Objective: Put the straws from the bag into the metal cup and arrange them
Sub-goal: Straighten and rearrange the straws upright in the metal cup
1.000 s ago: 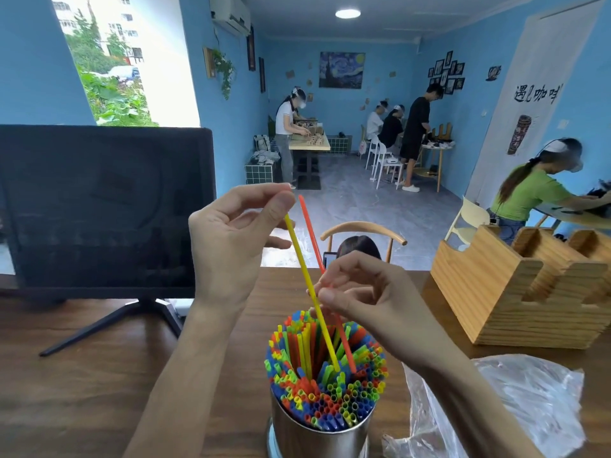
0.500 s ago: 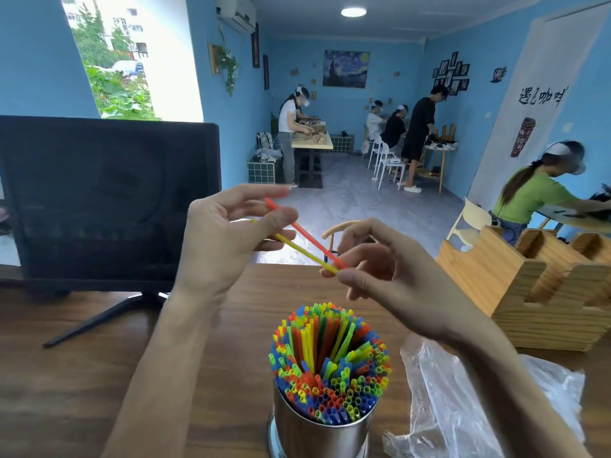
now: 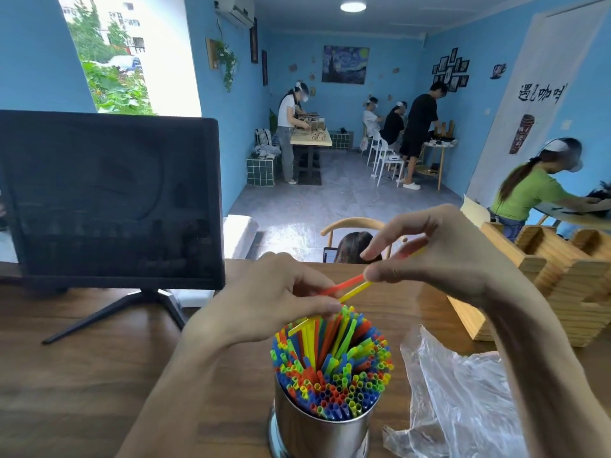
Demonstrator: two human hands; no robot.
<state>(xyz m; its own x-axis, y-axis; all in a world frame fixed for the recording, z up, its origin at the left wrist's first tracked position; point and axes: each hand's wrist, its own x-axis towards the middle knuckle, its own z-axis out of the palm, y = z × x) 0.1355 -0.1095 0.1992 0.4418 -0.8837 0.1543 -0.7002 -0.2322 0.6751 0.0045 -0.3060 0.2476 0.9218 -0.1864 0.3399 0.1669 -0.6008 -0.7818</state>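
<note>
A metal cup (image 3: 322, 431) stands at the table's near edge, packed with several upright coloured straws (image 3: 334, 368). Just above it, a red straw (image 3: 344, 285) and a yellow straw (image 3: 355, 291) lie almost level, slanting up to the right. My left hand (image 3: 264, 302) pinches their lower left ends over the cup's far rim. My right hand (image 3: 439, 256) pinches them higher up, to the right. A clear plastic bag (image 3: 463, 401) lies crumpled right of the cup; I cannot tell whether it holds straws.
A dark monitor (image 3: 109, 200) on a stand fills the left of the wooden table (image 3: 82, 375). A wooden holder (image 3: 562, 285) sits at the right. Beyond the table are a chair, a seated person's head, and other people working farther back.
Both hands lifted the red and yellow straws clear of the cup, turned them from upright to nearly level, then lowered them; my left hand has dropped to the cup's rim and my right moved rightwards.
</note>
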